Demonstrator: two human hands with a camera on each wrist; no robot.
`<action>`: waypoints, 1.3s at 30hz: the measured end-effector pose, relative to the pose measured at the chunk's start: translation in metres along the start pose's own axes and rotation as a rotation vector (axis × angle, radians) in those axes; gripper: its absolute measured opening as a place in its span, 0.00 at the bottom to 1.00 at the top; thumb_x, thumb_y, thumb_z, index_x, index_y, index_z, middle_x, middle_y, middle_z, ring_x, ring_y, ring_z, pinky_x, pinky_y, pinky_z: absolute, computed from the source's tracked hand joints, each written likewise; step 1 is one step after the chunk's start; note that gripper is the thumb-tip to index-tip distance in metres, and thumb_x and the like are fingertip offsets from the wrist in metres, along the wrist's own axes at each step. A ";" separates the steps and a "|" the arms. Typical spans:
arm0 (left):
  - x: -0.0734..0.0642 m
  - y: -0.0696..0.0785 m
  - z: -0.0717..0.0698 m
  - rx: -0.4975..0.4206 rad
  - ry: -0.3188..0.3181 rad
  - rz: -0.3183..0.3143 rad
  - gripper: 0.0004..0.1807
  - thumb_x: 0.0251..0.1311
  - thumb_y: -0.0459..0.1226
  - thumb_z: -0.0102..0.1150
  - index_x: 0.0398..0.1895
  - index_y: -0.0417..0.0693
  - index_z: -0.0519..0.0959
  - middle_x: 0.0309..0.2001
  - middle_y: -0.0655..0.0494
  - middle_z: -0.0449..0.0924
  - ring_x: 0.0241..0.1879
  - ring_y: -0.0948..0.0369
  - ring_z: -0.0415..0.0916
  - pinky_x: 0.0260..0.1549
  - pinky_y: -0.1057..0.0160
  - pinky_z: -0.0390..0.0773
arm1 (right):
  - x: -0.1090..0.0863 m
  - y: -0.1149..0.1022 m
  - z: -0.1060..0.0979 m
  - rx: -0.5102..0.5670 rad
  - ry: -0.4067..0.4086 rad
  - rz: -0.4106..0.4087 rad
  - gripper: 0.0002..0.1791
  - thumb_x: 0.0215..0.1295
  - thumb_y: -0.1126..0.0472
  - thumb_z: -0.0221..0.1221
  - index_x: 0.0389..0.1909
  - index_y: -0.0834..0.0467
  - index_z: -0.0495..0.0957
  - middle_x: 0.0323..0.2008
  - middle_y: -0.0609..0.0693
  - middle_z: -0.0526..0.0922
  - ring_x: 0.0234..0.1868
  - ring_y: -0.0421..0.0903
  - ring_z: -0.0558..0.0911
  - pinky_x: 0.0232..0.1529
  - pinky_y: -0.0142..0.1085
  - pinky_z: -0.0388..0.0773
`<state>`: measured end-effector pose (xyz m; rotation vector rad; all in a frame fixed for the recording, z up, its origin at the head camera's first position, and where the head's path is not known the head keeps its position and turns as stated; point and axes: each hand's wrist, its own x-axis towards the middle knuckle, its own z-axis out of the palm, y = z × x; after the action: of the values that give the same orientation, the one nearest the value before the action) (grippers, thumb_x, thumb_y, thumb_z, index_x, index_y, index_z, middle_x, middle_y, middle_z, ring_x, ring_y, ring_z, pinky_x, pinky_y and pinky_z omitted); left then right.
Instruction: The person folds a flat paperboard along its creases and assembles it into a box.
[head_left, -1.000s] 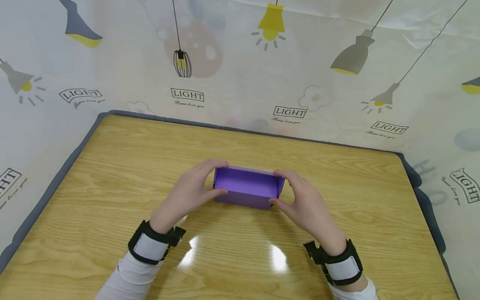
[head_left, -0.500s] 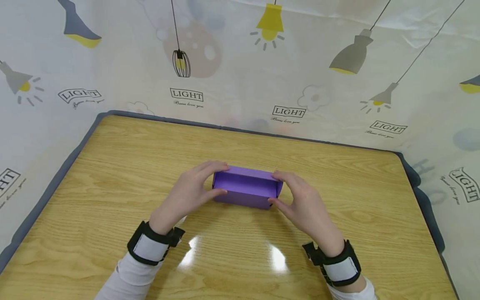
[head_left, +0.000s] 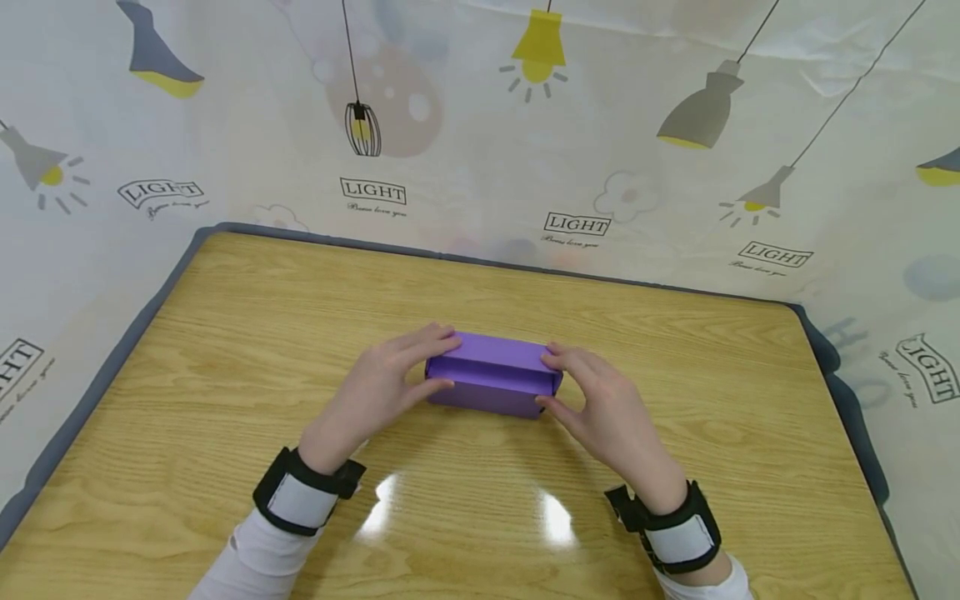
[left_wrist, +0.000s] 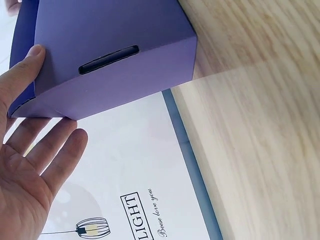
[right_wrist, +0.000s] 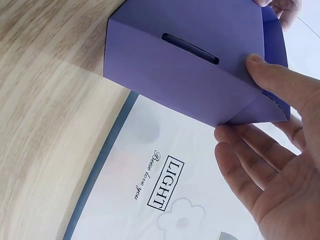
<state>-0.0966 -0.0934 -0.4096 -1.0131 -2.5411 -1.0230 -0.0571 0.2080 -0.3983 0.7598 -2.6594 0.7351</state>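
Note:
A purple cardboard box point(head_left: 487, 398) sits on the wooden table, its long side toward me. Its hinged lid point(head_left: 501, 350) slants forward from the back edge, leaving a gap through which the inside shows. My left hand point(head_left: 371, 387) grips the left end, thumb on the front wall and fingers over the lid's corner. At the opposite end my right hand point(head_left: 618, 412) holds the box the same way. A narrow dark slot shows along an edge of the box point(left_wrist: 115, 55) in the left wrist view; the right wrist view shows a similar slot at the box's point(right_wrist: 185, 65) other end.
The wood-grain table point(head_left: 300, 300) has a dark grey edge strip point(head_left: 442, 255) at the back and sides. Behind it hangs a pale sheet point(head_left: 465, 167) printed with lamps and lettering. Black straps point(head_left: 300, 492) circle both wrists.
The lid has swung forward and down over the box, narrowing its opening. Fingers of both hands have shifted forward with it, while the thumbs stay at the front wall.

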 end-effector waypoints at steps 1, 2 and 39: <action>-0.001 0.000 0.000 0.003 0.001 0.005 0.30 0.53 0.37 0.80 0.61 0.44 0.83 0.63 0.43 0.79 0.63 0.46 0.77 0.60 0.50 0.78 | 0.000 0.000 0.000 -0.001 0.000 -0.001 0.30 0.51 0.65 0.80 0.56 0.64 0.81 0.59 0.61 0.83 0.56 0.59 0.83 0.56 0.52 0.82; -0.001 0.000 0.001 0.006 0.004 0.010 0.30 0.53 0.37 0.79 0.61 0.44 0.83 0.63 0.43 0.79 0.63 0.46 0.77 0.60 0.50 0.78 | -0.001 0.000 0.000 -0.002 0.000 -0.002 0.29 0.51 0.65 0.80 0.55 0.63 0.81 0.59 0.61 0.82 0.56 0.59 0.83 0.55 0.52 0.82; -0.020 -0.002 0.011 -0.007 0.029 0.004 0.29 0.59 0.36 0.75 0.65 0.39 0.80 0.70 0.42 0.73 0.69 0.44 0.70 0.64 0.50 0.74 | -0.011 0.006 0.013 0.029 0.068 -0.043 0.24 0.54 0.65 0.78 0.52 0.61 0.85 0.61 0.60 0.80 0.58 0.59 0.81 0.54 0.52 0.83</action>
<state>-0.0820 -0.0972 -0.4274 -0.9975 -2.5133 -1.0392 -0.0528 0.2099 -0.4155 0.7823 -2.5695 0.7763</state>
